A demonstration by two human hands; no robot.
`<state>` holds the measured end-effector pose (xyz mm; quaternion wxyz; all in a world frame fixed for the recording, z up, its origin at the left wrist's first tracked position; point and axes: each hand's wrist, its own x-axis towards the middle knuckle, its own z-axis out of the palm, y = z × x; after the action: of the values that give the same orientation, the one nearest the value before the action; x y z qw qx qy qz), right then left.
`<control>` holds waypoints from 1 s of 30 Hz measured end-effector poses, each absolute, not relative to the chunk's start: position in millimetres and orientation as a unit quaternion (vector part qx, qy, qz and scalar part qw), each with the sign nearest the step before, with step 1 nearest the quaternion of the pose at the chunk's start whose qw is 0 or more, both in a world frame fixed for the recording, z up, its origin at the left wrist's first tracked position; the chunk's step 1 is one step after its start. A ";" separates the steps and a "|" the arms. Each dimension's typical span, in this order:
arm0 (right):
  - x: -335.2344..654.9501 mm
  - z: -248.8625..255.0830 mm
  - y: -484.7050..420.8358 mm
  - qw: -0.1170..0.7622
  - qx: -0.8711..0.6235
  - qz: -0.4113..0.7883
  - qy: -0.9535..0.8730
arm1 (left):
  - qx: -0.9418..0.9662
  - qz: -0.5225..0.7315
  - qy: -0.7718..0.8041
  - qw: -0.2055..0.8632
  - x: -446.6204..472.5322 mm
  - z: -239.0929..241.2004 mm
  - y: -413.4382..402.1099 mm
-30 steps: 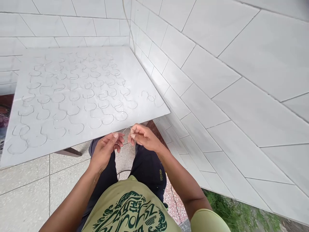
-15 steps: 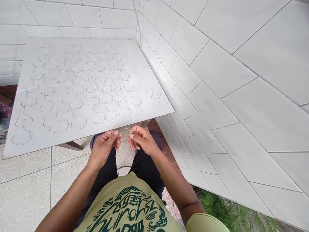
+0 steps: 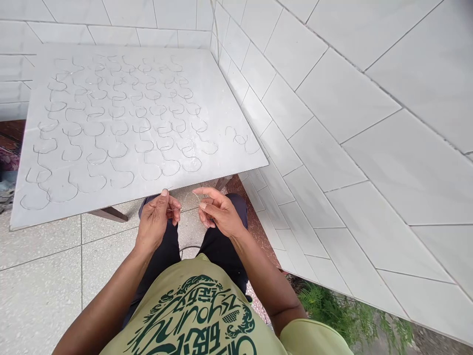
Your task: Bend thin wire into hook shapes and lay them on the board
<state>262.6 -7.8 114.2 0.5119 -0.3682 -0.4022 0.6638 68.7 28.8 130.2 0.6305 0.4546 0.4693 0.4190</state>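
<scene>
A thin curved wire [image 3: 191, 193] arches between my two hands, just off the board's front edge and above my lap. My left hand [image 3: 158, 215] has its thumb raised and its fingers curled round one end of the wire. The thumb and fingertips of my right hand [image 3: 219, 211] pinch the other side of the bend. Part of the wire is hidden behind the left fingers. On the pale board [image 3: 218, 103] in front of me, several similar S-shaped wires [image 3: 118, 178] lie in rows.
A few wire pieces [image 3: 242, 139] lie apart near the board's right corner. White tiled wall [image 3: 325, 162] runs close along my right side. A wooden leg [image 3: 111, 213] shows under the board. Green plants [image 3: 332, 308] grow at the lower right.
My left thumb has lifted off the wire and points upward, and that end of the wire has dropped lower. My right index finger has stretched out along the bend. The view has tilted slightly.
</scene>
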 end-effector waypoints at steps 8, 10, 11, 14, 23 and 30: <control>261.0 116.1 -20.4 0.514 -0.445 0.543 -0.493 | 0.558 0.377 0.475 0.566 65.1 126.2 20.9; 262.4 114.1 -23.2 0.503 -0.467 0.514 -0.515 | 0.564 0.380 0.478 0.557 64.8 127.0 21.8; 263.9 113.1 -24.5 0.492 -0.477 0.504 -0.526 | 0.566 0.381 0.482 0.550 64.5 127.3 22.8; 272.3 112.2 -28.0 0.449 -0.487 0.492 -0.565 | 0.572 0.386 0.490 0.533 62.0 128.3 26.7; 302.3 123.6 -30.7 0.324 -0.414 0.526 -0.669 | 0.631 0.337 0.482 0.505 54.6 131.2 35.2; 300.2 126.9 -32.9 0.329 -0.404 0.581 -0.625 | 0.621 0.314 0.476 0.538 52.8 122.3 38.2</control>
<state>300.2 -32.9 126.9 0.3293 -0.4042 -0.6248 0.5812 52.8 38.2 122.3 0.5376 0.6213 0.4759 0.3138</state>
